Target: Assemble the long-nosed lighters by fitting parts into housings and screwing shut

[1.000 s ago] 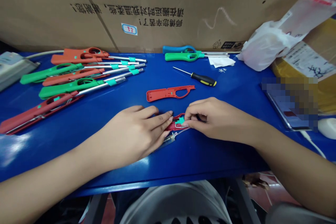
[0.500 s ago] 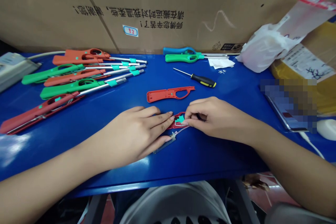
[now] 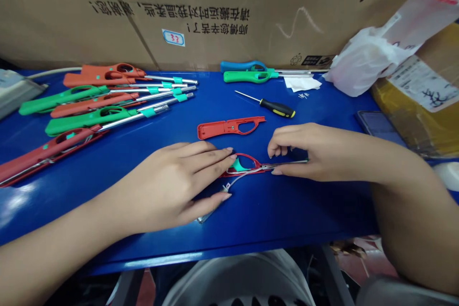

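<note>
An opened red lighter half (image 3: 247,161) with a teal trigger and a thin white tube lies on the blue table (image 3: 272,205) between my hands. My left hand (image 3: 179,181) lies flat over its handle end, fingers stretched out, pressing it down. My right hand (image 3: 308,150) has moved to the right end, with thumb and fingers curled round the metal nozzle rod (image 3: 287,163). A loose red shell half (image 3: 229,127) lies just beyond. A black and yellow screwdriver (image 3: 272,105) rests farther back.
Several finished red and green lighters (image 3: 103,100) lie in a row at the back left. A blue and a green lighter (image 3: 251,71) lie by the cardboard box (image 3: 215,9). White plastic bags (image 3: 366,62) and a phone (image 3: 380,126) are on the right.
My right hand has slid to the right from the teal trigger to the metal rod, uncovering the trigger loop. My left hand has stayed on the handle.
</note>
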Demonstrator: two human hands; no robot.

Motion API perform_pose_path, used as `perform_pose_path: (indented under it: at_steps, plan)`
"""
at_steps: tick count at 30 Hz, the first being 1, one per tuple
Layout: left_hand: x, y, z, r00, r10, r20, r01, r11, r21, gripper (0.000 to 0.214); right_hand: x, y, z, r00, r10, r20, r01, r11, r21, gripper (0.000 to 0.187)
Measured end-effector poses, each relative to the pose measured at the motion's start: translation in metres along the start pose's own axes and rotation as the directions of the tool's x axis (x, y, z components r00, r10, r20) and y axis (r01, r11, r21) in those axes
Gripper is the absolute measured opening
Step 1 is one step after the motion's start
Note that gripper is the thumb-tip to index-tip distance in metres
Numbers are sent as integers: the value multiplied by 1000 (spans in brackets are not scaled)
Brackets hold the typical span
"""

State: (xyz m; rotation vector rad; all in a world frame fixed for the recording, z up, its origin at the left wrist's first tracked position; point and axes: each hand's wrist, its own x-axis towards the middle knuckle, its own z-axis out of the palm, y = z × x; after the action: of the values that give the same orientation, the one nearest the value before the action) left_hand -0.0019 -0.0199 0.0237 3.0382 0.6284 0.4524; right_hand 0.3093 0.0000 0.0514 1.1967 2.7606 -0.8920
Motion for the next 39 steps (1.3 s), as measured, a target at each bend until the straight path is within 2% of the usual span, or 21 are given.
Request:
perform_pose_path:
  at_steps: [4,10,14,18,24,39]
  plan:
    - [0,2,6,999,-11,49,13,998,-54,52,11,-6,7,998,60,-13,-60,998,8,30]
    - [1,3,10,996,-13,88,21,996,-92,53,18,-6,13,993,120,-9,-119,987,104,26]
    - [2,6,8,998,-26,50,30,994,-102,51,15,-5,11,988,152,3,-151,979,139,23]
    - [3,9,3,995,-97,9,97,992,-75,40,14,-4,7,989,143,25,-145,981,129,21]
    - [2,11,3,992,-87,86,92,994,-58,22,12,-3,5,984,173,45,-178,973,146,23]
    - [2,-10,-9,985,-174,22,175,967,-185,16,8,0,5,983,173,66,-179,978,110,23]
